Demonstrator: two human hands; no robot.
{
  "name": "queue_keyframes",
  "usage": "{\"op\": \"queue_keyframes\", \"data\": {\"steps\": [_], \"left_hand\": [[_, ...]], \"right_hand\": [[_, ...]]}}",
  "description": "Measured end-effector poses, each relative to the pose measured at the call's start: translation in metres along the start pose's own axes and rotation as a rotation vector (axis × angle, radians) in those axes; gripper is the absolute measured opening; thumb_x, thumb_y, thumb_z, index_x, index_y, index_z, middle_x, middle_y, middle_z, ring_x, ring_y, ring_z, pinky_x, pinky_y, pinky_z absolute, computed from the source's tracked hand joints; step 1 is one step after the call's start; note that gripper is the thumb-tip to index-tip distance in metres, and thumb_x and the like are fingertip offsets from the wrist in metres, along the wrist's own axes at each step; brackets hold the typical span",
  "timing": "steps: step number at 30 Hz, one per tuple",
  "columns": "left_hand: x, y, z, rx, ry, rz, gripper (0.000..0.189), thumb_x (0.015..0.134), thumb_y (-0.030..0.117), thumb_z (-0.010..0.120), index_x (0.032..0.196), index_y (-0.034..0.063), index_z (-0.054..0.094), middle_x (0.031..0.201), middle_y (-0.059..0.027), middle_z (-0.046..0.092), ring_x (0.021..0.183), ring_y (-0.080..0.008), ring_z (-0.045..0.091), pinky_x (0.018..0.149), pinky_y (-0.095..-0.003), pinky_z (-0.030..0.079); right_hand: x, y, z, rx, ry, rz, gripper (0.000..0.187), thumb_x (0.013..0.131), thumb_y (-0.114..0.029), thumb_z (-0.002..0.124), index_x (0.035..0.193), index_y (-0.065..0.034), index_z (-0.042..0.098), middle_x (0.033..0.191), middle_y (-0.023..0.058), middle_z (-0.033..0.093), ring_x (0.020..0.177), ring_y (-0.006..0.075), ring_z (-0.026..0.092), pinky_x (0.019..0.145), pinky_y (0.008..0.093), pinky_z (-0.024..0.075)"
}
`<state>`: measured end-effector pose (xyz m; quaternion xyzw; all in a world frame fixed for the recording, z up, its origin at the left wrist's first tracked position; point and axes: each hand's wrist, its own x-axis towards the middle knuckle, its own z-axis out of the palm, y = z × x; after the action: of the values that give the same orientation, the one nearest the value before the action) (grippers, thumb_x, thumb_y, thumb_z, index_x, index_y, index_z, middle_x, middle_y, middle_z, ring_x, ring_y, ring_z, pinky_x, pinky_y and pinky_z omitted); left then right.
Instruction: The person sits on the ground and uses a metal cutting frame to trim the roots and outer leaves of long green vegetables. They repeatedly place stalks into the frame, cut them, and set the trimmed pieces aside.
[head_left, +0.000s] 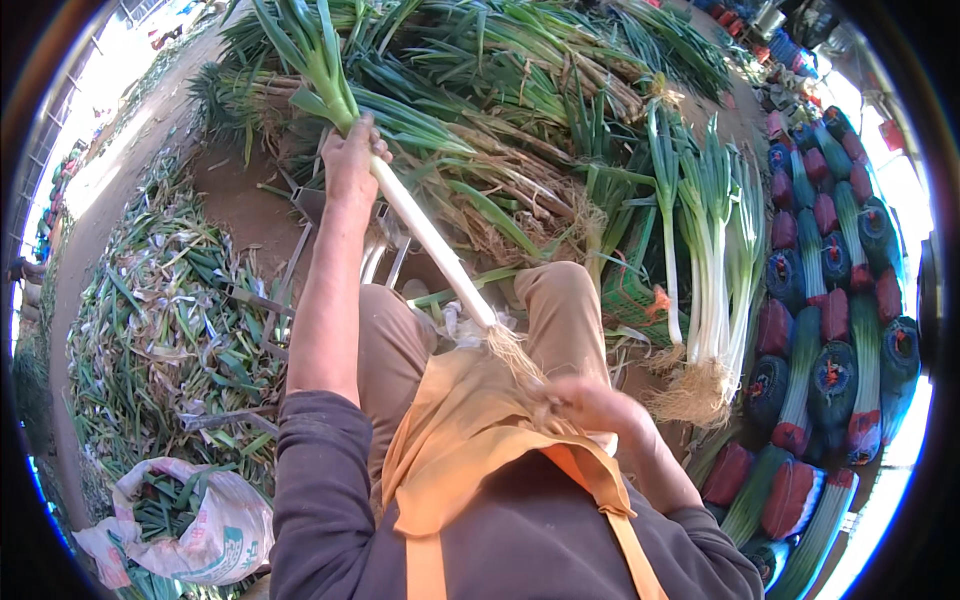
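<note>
My left hand is closed around a long leek where its white shaft turns green. The leek slants across my lap, leaves toward the upper left and roots toward me. At the root end, my right hand is blurred and lies over the orange apron. Its fingers seem to be at the roots, but the blur hides whether they grip. To the right, several peeled leeks stand upright with their roots down, beside a green plastic crate.
A large heap of unpeeled leeks lies ahead. Stripped leaves pile up at the left, near a metal frame. A woven sack holding green leaves sits at the lower left. Wrapped leek bundles are stacked along the right.
</note>
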<state>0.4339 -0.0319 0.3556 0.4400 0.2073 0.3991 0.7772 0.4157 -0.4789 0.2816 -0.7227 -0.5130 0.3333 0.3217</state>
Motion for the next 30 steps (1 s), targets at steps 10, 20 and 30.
{"op": "queue_keyframes", "data": {"steps": [10, 20, 30], "left_hand": [[-0.066, -0.040, 0.026, -0.441, -0.105, -0.272, 0.058, 0.100, 0.050, 0.047, 0.119, -0.0035, 0.059, 0.080, -0.0098, 0.064, 0.070, -0.0209, 0.060, 0.065, -0.0326, 0.049], [-0.099, -0.050, 0.038, -0.804, -0.293, -0.524, 0.021, 0.095, 0.020, 0.062, 0.093, -0.0011, 0.065, 0.059, -0.0089, 0.063, 0.048, -0.0189, 0.061, 0.044, -0.0261, 0.047], [-0.181, -0.099, 0.041, 0.798, -1.201, -0.087, 0.013, 0.086, 0.009, 0.064, 0.094, 0.0013, 0.070, 0.085, -0.0120, 0.072, 0.075, -0.0207, 0.069, 0.066, -0.0299, 0.053]], "right_hand": [[0.134, -0.069, 0.017, 0.529, 0.496, 0.033, 0.029, 0.093, -0.015, 0.065, 0.118, -0.0022, 0.057, 0.069, 0.0060, 0.057, 0.060, 0.0139, 0.055, 0.055, 0.0296, 0.0466], [0.073, -0.041, 0.021, 1.620, -0.233, 0.033, 0.043, 0.095, -0.028, 0.065, 0.126, 0.0005, 0.055, 0.064, -0.0016, 0.038, 0.047, 0.0077, 0.035, 0.043, 0.0230, 0.0298], [0.067, -0.052, 0.016, 1.589, -0.336, 0.081, 0.036, 0.090, -0.018, 0.068, 0.120, 0.0011, 0.058, 0.063, 0.0000, 0.042, 0.048, 0.0083, 0.039, 0.041, 0.0221, 0.0312]]}}
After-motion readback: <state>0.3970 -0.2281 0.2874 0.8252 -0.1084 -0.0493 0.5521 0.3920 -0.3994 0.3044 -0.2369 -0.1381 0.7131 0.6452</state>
